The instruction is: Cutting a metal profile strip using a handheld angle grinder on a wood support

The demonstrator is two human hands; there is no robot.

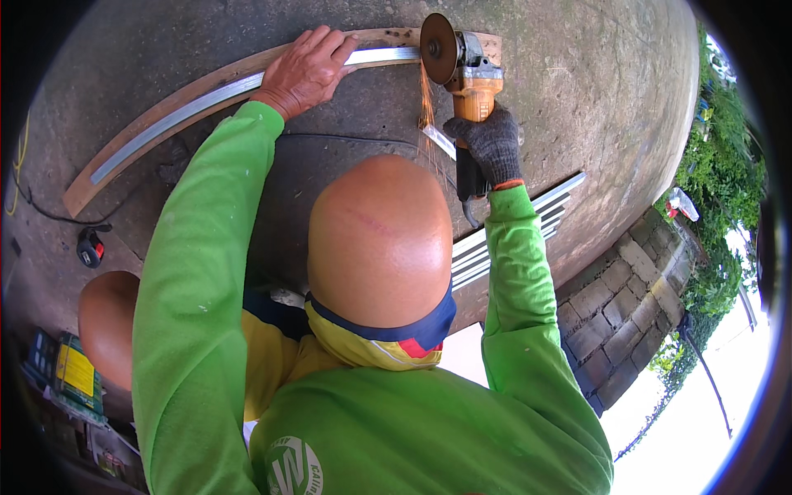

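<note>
My gloved right hand wraps round the body of a yellow and black angle grinder. Its brown disc stands at the right end of a silvery metal strip. Orange sparks stream from the disc back toward me. The strip lies along a wooden board on the floor. My bare left hand grips strip and board left of the disc, fingers curled over the far side. A short metal piece lies just left of my right hand, below the sparks.
Several metal bars lie side by side under my right forearm. A black cord crosses the concrete floor. On the left are a tape measure and a tool case. A block wall and plants border the right.
</note>
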